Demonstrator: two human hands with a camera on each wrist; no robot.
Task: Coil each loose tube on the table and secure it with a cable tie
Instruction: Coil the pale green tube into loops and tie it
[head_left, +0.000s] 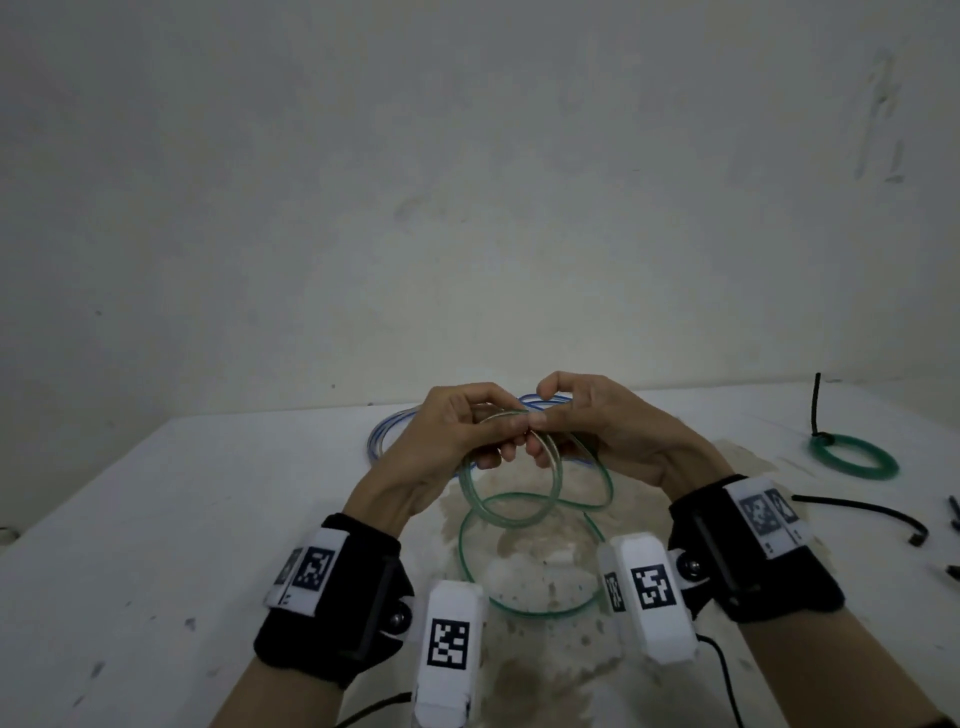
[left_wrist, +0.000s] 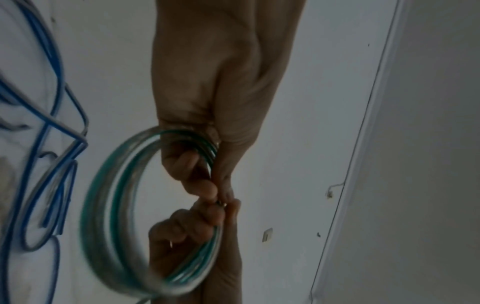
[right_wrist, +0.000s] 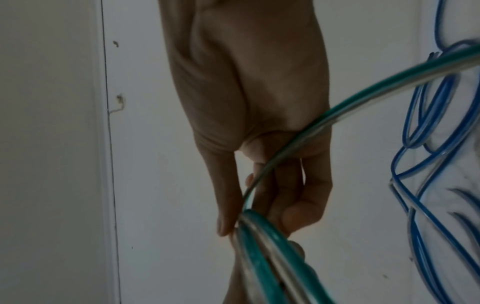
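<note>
A clear tube with a green stripe is partly wound into loops held above the white table. My left hand grips the bundled loops at their top. Fingertip to fingertip with it, my right hand pinches the same green tube. Its loose tail lies in a wide ring on the table below my wrists. A blue-striped tube lies uncoiled behind my hands, also seen as the blue tube and the blue tube in the wrist views.
At the far right a coiled green tube lies with a black cable tie standing up from it. Loose black cable ties lie near the right edge. A stained patch marks the tabletop. A wall stands close behind.
</note>
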